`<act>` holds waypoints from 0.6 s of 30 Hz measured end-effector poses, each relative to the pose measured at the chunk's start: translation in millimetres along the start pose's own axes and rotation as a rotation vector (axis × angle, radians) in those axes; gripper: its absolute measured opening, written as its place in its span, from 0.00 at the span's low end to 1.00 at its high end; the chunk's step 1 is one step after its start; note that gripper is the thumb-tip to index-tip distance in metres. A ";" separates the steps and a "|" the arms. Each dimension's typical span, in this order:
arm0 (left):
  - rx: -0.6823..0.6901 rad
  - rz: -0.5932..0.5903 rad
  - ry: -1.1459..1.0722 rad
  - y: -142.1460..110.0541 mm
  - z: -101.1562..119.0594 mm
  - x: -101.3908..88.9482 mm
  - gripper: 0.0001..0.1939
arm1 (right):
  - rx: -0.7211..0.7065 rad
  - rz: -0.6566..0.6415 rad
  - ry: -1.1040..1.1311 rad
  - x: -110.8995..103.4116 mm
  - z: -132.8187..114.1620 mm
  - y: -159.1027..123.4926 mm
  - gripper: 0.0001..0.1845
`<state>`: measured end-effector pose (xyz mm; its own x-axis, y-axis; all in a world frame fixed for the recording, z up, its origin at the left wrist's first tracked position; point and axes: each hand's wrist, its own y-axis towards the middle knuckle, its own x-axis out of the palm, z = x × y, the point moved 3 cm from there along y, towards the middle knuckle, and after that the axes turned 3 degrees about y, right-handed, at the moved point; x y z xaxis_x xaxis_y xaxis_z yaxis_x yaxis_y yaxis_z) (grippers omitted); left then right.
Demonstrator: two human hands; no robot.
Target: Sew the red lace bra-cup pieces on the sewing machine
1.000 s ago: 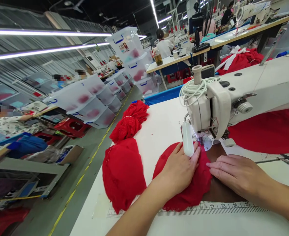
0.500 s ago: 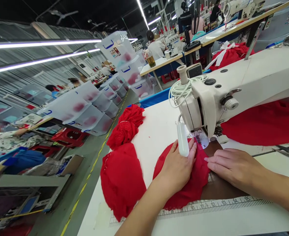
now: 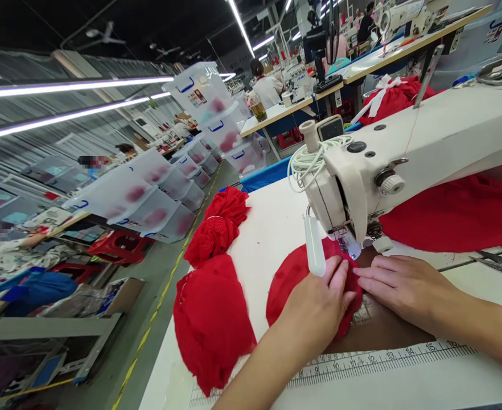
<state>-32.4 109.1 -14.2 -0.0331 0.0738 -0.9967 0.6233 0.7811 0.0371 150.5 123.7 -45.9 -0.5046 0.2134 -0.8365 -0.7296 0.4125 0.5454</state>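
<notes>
Red cloth [image 3: 288,279], one piece, on one white table [image 3: 276,222], far edge at the needle [image 3: 343,242] of one machine [image 3: 439,136]. Two hands: left hand [image 3: 319,302], now farther from the needle and more curled than half a second ago, half-bent fingers on the cloth; right hand [image 3: 400,285], little moved, fingertips at the cloth's right edge. Cannot tell pinch from press in either. To the left, one bundle [image 3: 214,236] and one larger piece [image 3: 212,319], both red.
</notes>
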 end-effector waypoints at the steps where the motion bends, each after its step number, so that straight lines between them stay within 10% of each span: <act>1: 0.011 -0.006 0.021 -2.5 3.7 0.1 0.26 | -0.006 0.002 0.000 -0.9 -0.6 0.6 0.15; 18: 0.046 -0.015 0.186 -5.0 7.2 15.7 0.27 | 0.013 0.047 -0.040 -3.9 -1.9 4.6 0.17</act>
<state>-30.3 101.9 -30.6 -0.1833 0.1792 -0.9666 0.6569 0.7539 0.0152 148.2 123.1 -40.0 -0.5189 0.2682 -0.8117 -0.6994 0.4128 0.5835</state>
